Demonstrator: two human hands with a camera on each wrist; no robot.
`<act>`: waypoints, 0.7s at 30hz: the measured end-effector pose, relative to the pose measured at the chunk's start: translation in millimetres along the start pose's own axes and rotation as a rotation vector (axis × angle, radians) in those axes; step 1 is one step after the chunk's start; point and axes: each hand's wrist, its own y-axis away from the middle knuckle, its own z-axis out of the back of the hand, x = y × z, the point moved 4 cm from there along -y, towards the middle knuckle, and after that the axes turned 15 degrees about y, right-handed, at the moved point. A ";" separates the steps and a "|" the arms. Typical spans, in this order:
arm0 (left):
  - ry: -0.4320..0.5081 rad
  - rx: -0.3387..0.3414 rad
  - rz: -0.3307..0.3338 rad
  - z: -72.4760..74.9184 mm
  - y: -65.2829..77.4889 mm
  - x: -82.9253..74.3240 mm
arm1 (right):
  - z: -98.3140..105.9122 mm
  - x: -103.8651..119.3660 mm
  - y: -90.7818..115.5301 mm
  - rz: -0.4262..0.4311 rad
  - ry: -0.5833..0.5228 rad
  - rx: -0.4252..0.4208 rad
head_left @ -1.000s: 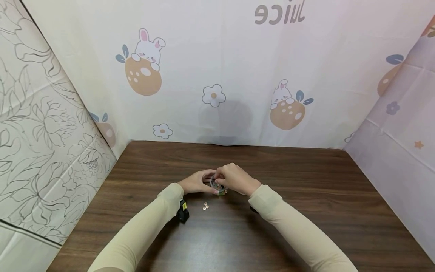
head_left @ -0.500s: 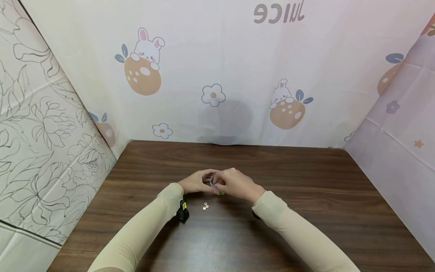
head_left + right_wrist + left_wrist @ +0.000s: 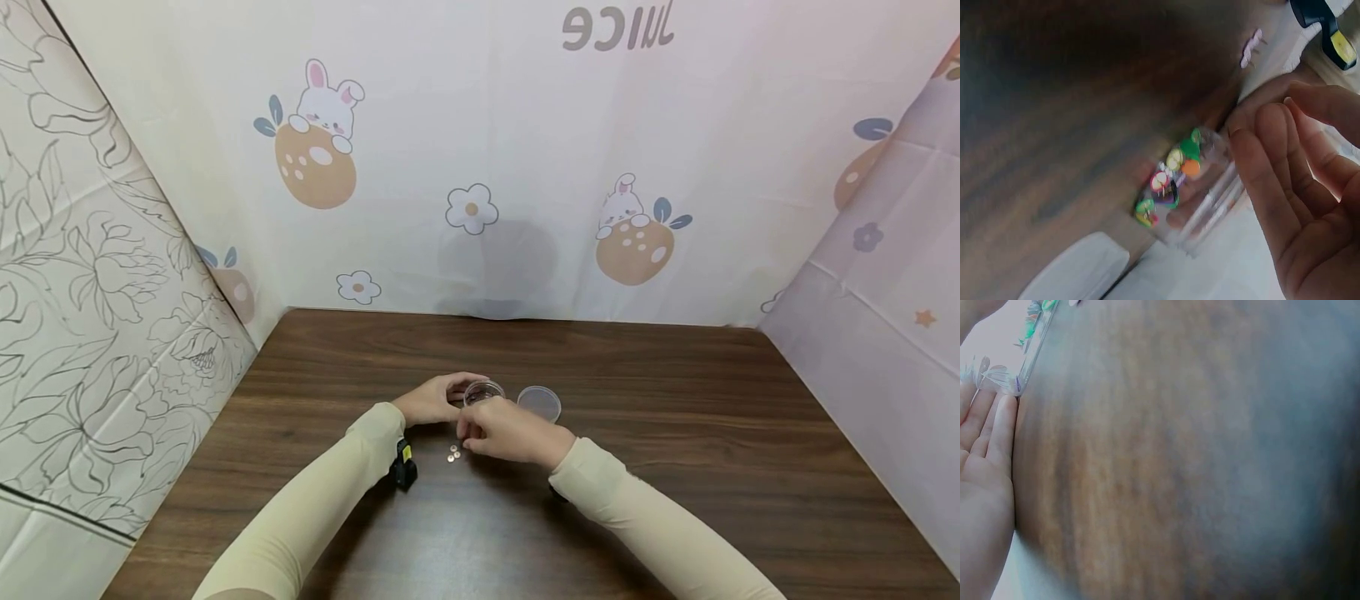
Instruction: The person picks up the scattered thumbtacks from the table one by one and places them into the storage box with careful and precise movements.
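My left hand (image 3: pixel 429 402) holds a clear round plastic box (image 3: pixel 483 387), thumb and fingers curved round its side. Through the box wall in the right wrist view show several fruit-shaped thumbtacks (image 3: pixel 1174 160) in green, orange, red and yellow. My right hand (image 3: pixel 512 430) is low in front of the box, fingers curled and thumb close to the fingertips. I cannot tell whether something small sits between them. Just left of those fingertips, three small pale pink thumbtacks (image 3: pixel 453 455) lie on the table; the right wrist view shows their pins.
Right of the box, a clear round lid (image 3: pixel 539 403) lies flat on the brown wooden table (image 3: pixel 675 433). Printed cloth (image 3: pixel 525 150) hangs behind and at both sides. A black camera mount (image 3: pixel 404 468) hangs below my left wrist.
My right hand has come out of the box and moved toward me and left, down beside the small pink thumbtacks. The lid is uncovered. My left hand stays on the box.
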 end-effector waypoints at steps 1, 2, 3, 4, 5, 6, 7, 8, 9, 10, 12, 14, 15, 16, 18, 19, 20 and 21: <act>0.000 0.001 0.001 -0.3 0.1 -1.0 | -1.9 1.6 -0.3 0.008 0.000 0.016; 0.000 -0.001 0.002 -0.5 0.2 -1.3 | -3.8 3.1 -0.7 0.015 0.002 0.029; -0.005 -0.003 0.002 -0.5 0.2 -1.5 | -5.6 4.4 -1.2 0.021 0.002 0.039; -0.007 -0.003 0.000 -0.4 -0.2 -1.3 | -7.0 5.9 -1.8 0.029 0.004 0.047; -0.015 -0.008 0.002 -0.3 -0.2 -0.9 | -8.6 7.3 -2.4 0.038 0.006 0.050; -0.020 -0.009 0.005 -0.1 -0.4 -0.7 | -10.1 8.7 -3.0 0.045 0.010 0.055; -0.027 -0.011 0.011 0.0 -0.3 -0.7 | -11.8 9.6 -3.4 0.049 0.014 0.058; -0.028 -0.013 0.016 0.1 -0.2 -0.4 | -13.4 10.5 -4.0 0.051 0.021 0.061; -0.034 -0.015 0.020 0.3 -0.1 -0.5 | -14.7 11.2 -4.4 0.053 0.028 0.064; -0.036 -0.019 0.027 0.4 0.2 -0.4 | -15.8 12.0 -4.6 0.053 0.035 0.069; -0.047 -0.023 0.040 0.6 0.8 -1.1 | -17.8 13.1 -4.7 0.050 0.052 0.076; -0.047 -0.024 0.043 0.6 1.2 -1.4 | -18.8 14.2 -4.5 0.050 0.073 0.075; -0.048 -0.024 0.042 0.7 1.3 -1.6 | -19.0 14.8 -4.3 0.050 0.081 0.074; -0.044 -0.023 0.039 0.7 1.1 -1.3 | -19.4 15.3 -4.2 0.049 0.088 0.073; -0.043 -0.018 0.035 0.6 0.9 -1.2 | -20.2 15.9 -3.9 0.047 0.104 0.070; -0.043 -0.016 0.033 0.5 0.8 -0.9 | -20.9 15.9 -3.8 0.043 0.109 0.069; -0.042 -0.014 0.032 0.5 0.7 -0.6 | -21.3 16.1 -3.7 0.040 0.111 0.069; -0.042 -0.012 0.030 0.5 0.6 -0.5 | -22.0 16.0 -3.4 0.034 0.116 0.070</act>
